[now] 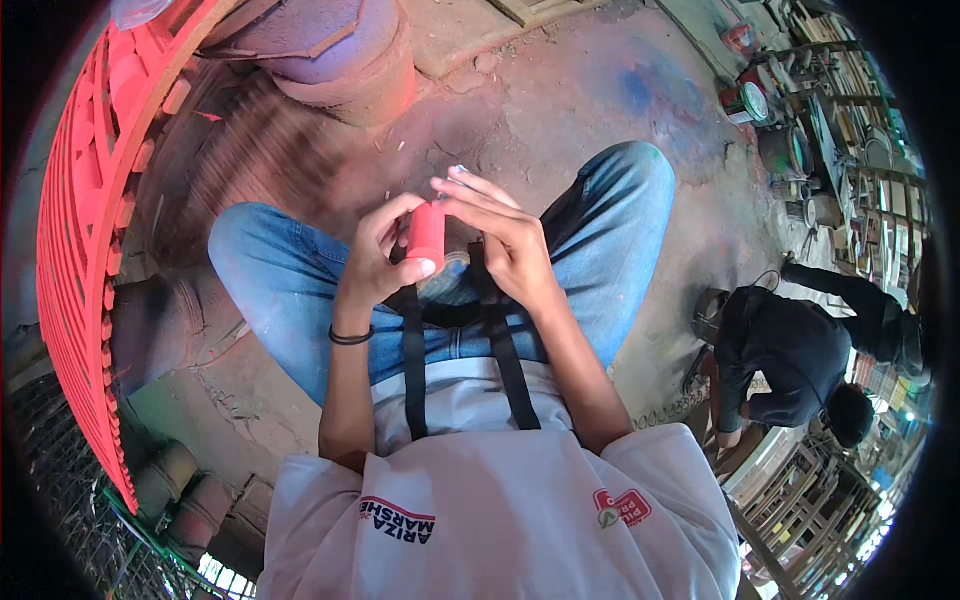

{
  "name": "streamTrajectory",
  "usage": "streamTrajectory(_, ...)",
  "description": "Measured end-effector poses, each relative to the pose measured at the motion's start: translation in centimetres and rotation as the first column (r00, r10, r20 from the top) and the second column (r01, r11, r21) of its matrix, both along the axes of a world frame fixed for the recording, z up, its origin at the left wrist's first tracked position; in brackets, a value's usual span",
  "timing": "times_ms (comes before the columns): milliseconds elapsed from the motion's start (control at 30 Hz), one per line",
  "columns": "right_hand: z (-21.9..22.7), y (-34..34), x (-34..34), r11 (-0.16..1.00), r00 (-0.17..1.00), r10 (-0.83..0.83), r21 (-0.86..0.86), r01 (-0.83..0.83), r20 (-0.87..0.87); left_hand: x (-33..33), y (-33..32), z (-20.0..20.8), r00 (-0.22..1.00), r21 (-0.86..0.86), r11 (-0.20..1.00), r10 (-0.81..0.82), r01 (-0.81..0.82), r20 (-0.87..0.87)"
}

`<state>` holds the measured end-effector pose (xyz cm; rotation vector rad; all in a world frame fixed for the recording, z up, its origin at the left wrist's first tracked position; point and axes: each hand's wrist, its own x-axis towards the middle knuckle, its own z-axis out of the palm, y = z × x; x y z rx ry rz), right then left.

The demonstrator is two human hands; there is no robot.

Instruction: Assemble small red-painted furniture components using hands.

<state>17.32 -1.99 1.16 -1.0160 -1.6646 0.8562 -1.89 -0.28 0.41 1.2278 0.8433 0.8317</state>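
A small red cylinder (pixel 427 238) stands slightly tilted between my hands, above my lap. My left hand (pixel 376 250) is closed around its left side, thumb near the lower end and fingers by the top. My right hand (pixel 512 240) is on the other side with its fingers stretched out, the nearest fingertips at the cylinder's upper edge. A small pale bluish-white spot shows at the right fingertips, too small to make out.
A large red slatted rack (pixel 80 240) with red pieces on it curves along the left. A paint-stained drum (pixel 350 75) stands ahead on the stained floor (pixel 560 90). Cans (pixel 745 103) and a cluttered shelf line the right, where another person (pixel 785 340) in dark clothes bends over.
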Motion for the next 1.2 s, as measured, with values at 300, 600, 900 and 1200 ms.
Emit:
streamTrajectory(300,0.5,-0.3,0.0,1.0,0.999,0.011,-0.007,-0.011,0.042,-0.2,-0.1,0.1,1.0,-0.04,0.999,-0.022,0.023,0.015)
streamTrajectory(600,1.0,-0.4,-0.4,1.0,0.999,0.026,0.016,-0.027,0.025,0.0,0.2,0.3,0.998,-0.003,0.999,0.047,-0.047,0.031)
streamTrajectory(900,1.4,-1.0,-0.8,0.998,0.998,0.063,0.013,-0.063,-0.012,-0.6,0.4,-0.4,0.999,-0.003,0.999,0.041,-0.041,0.014)
streamTrajectory(1200,1.1,-1.1,-1.2,0.997,0.994,0.073,0.015,-0.072,-0.087,-0.4,0.1,-0.2,0.992,-0.023,0.997,0.076,-0.074,0.098)
